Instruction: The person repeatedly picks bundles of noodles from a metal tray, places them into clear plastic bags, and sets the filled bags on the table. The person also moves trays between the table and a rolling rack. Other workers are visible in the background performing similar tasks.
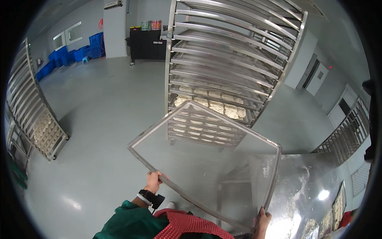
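My left hand (153, 180) grips the near left edge of a mesh tray with a metal frame (235, 125). Around the tray's near right corner my right hand (263, 221) is closed. The tray carries nothing and is held at a slant, so the floor and another mesh panel (235, 200) show through it. Just beyond its far corner stands a tall metal rack (169, 53) full of sliding tray levels. Pale blocks that look like noodle cakes (216, 106) lie in rows on its lower levels; the tray overlaps some of them in view.
To my right is a steel table (286, 185) with floury smears and a tray of pale dough-like pieces (337, 206). A second rack (32, 86) stands at far left, another rack (346, 137) at right. Blue crates (97, 44) and a black cabinet (146, 44) line the back wall.
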`<state>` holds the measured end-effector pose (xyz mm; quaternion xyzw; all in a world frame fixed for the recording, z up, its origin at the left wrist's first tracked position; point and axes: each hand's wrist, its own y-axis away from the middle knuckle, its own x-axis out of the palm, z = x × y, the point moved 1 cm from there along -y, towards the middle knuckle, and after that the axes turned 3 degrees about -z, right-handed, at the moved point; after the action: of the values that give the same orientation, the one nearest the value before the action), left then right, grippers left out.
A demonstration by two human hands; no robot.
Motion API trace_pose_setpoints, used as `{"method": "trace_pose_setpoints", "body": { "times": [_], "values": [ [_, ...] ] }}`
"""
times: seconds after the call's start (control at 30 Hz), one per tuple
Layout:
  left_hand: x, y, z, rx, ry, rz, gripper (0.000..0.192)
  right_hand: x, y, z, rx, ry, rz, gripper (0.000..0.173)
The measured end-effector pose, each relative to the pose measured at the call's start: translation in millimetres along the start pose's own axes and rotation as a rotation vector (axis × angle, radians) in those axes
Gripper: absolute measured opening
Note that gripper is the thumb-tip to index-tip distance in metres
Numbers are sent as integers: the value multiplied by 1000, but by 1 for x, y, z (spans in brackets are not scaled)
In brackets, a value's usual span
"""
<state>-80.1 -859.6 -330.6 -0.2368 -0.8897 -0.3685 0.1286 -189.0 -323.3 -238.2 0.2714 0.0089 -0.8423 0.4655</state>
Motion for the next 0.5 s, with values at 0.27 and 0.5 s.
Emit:
{"method": "trace_pose_setpoints", "body": {
  "times": [0.27, 0.5],
  "values": [
    [-11, -102, -85, 68, -132, -45, 16, 163, -14, 63, -10, 168, 456, 34],
    [33, -101, -70, 112, -62, -23, 17, 152, -30, 67, 129, 164, 228, 44]
  ]
}}
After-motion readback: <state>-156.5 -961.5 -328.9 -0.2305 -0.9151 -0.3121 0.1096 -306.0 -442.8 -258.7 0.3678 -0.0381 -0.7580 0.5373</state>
